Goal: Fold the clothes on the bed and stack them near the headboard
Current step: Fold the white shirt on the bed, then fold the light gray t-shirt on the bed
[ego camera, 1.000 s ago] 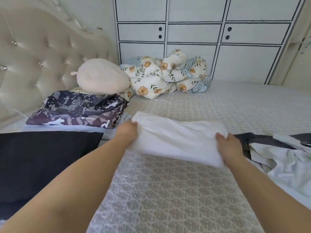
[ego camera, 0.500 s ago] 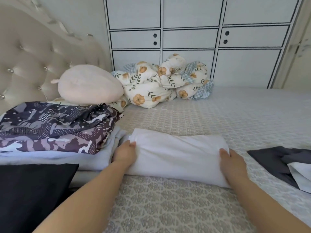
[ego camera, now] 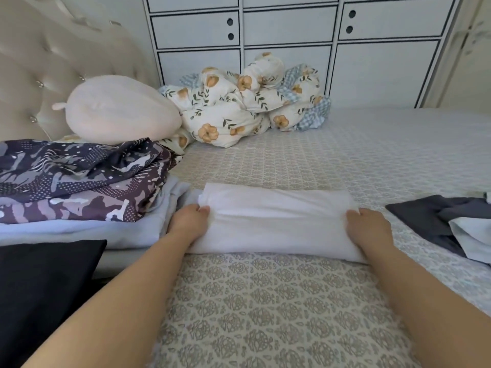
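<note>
Two hands grip folded white cloth garment (ego camera: 276, 221) mid-frame: left hand (ego camera: 190, 224) pinching left end, right hand (ego camera: 369, 229) clutching right end; patterned purple folded stack (ego camera: 79, 179) at left.

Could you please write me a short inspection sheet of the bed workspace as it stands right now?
Surface: bed with a patterned cover, bare in the foreground.
Job's things: folded white garment lies flat; patterned purple garment sits on a pale blue folded piece near the headboard; dark grey clothes unfolded at right.
Clutter: round cream pillow, bundled floral quilt, black fabric at lower left.
Grippers: left hand and right hand each grip an end of the white garment.
Cables: nothing seen.
Surroundings: white cabinet behind the bed.
</note>
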